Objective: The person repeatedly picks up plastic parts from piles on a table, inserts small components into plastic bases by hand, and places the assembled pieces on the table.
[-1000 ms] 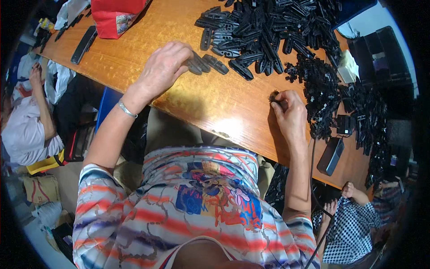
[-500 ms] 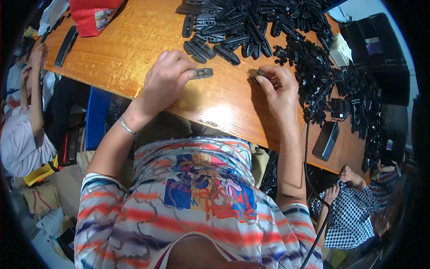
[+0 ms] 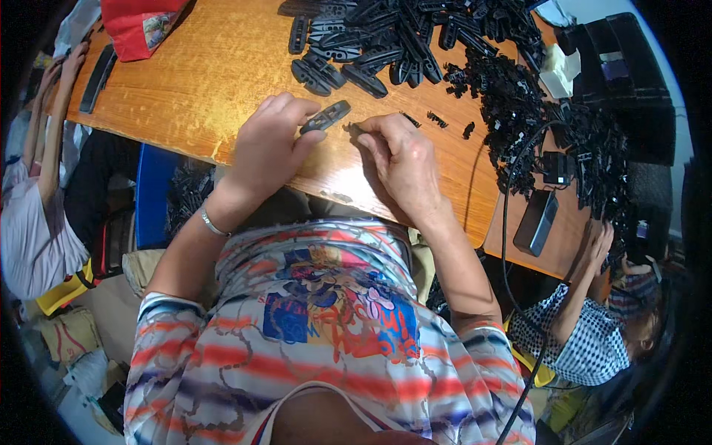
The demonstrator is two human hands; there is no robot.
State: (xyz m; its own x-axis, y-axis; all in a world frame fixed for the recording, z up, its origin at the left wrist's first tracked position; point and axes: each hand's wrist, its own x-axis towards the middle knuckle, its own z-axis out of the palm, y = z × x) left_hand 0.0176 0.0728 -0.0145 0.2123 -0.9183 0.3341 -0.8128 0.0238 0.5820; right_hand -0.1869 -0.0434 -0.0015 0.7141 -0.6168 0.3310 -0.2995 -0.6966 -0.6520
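Note:
Between the thumb and fingers of my left hand (image 3: 268, 144) is a flat, oval black plastic part (image 3: 327, 116) with slots in it, tilted up above the table. Close to its right end, my right hand (image 3: 406, 162) pinches a small dark plastic piece (image 3: 354, 128), mostly hidden by the fingertips. The two parts are apart. Several tiny black toothed pieces (image 3: 436, 119) lie loose beyond my right hand. Past my hands, a heap of similar long black parts (image 3: 400, 37) covers the far table.
A big pile of tiny black pieces (image 3: 512, 111) spreads along the right side, beside a white open box (image 3: 559, 70). A black cable (image 3: 506, 245) runs down past a black rectangular block (image 3: 536, 222). A red bag (image 3: 141, 30) stands far left. People sit on both sides.
My right hand has moved left, close to the oval part, uncovering loose tiny pieces. My left hand has tilted the oval part upward. A person's hand on the right has reached up to the table.

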